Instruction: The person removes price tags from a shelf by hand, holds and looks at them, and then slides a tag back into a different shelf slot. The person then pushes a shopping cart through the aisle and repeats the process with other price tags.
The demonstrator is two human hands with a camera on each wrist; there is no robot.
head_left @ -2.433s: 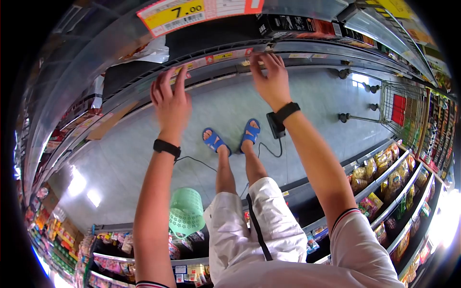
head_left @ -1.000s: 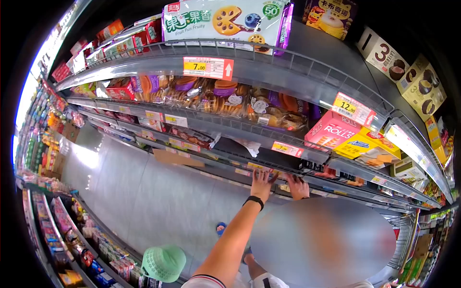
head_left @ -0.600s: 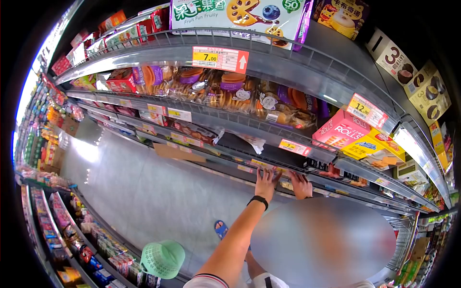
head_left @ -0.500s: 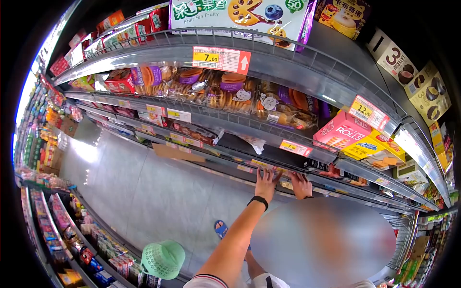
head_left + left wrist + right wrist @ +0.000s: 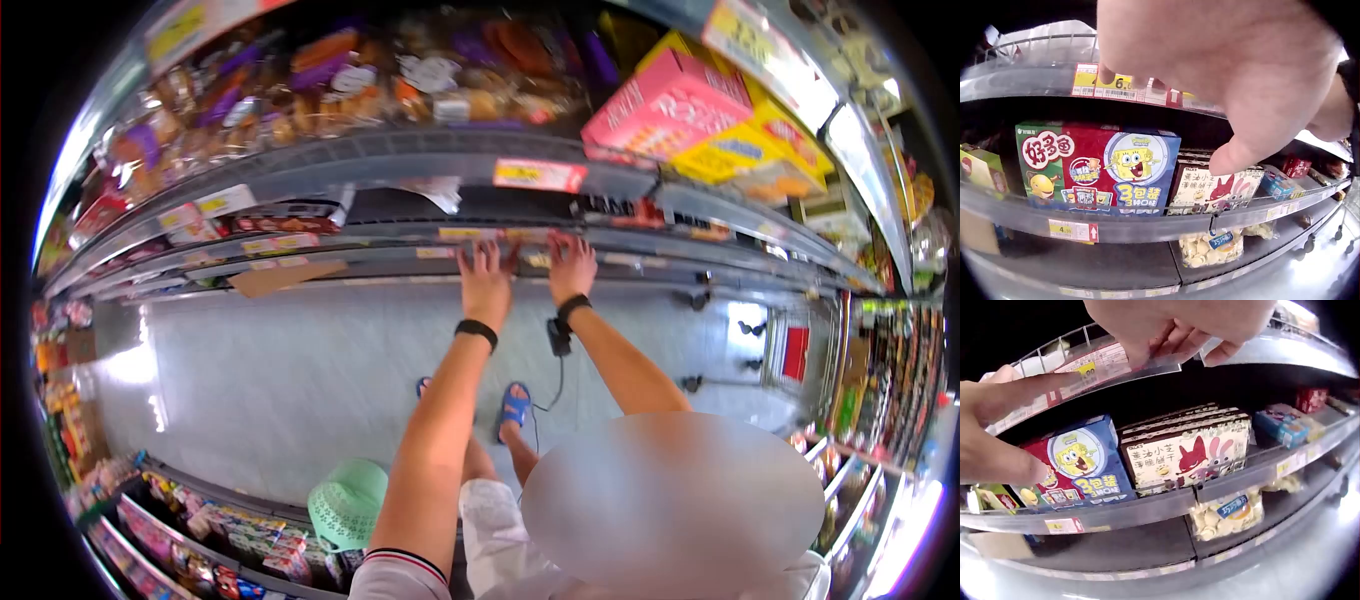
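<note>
My left hand [image 5: 486,285] and right hand [image 5: 572,270] are side by side at the edge of a lower shelf. In the left wrist view, the left fingertips touch a yellow, white and red price label [image 5: 1120,94], with the thumb hanging lower. The right wrist view shows the right hand's curled fingers pinching the label's end at the shelf edge, while a left finger lies along it. On the shelf below stand a cartoon sponge biscuit box [image 5: 1097,165] and several cream biscuit boxes [image 5: 1188,456].
Higher up are bagged cookies [image 5: 335,85] and a pink rolls box [image 5: 665,105]. A flap of cardboard [image 5: 285,278] juts from a low shelf. Behind me hangs a green basket [image 5: 345,500]; a shopping cart [image 5: 795,355] stands at right. A bagged snack [image 5: 1229,515] lies lowest.
The hands were raised and apart at first, then came together at the shelf edge, where they stay. The head view swung up to the upper shelves and has now tilted down again.
</note>
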